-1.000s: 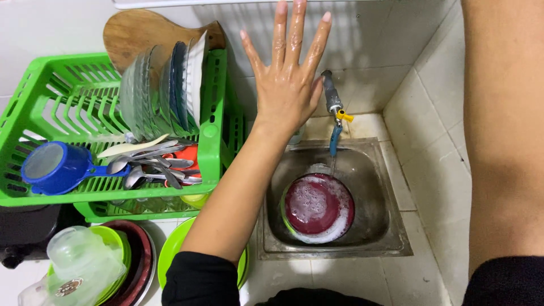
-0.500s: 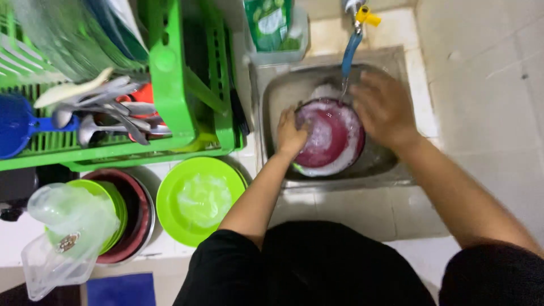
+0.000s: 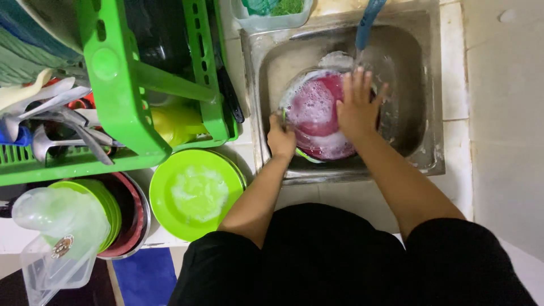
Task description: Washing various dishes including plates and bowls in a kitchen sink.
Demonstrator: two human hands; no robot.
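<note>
A soapy red plate (image 3: 314, 110) lies in the steel sink (image 3: 422, 90) under a blue tap spout (image 3: 367, 22). My left hand (image 3: 281, 139) grips the plate's near left rim, where a green edge shows beneath. My right hand (image 3: 357, 107) rests flat on the plate's right side, fingers spread toward the running water. Foam covers much of the plate.
A green dish rack (image 3: 122, 85) with spoons (image 3: 62, 133) stands left of the sink. A soapy green plate (image 3: 195, 192) lies on the counter. A stack of bowls (image 3: 122, 218) and a clear plastic container (image 3: 54, 243) sit at lower left. A tub of sponges (image 3: 272, 11) is behind the sink.
A second ago my left hand was raised against the wall; both hands have since come down onto the red plate. The view has shifted closer over the sink.
</note>
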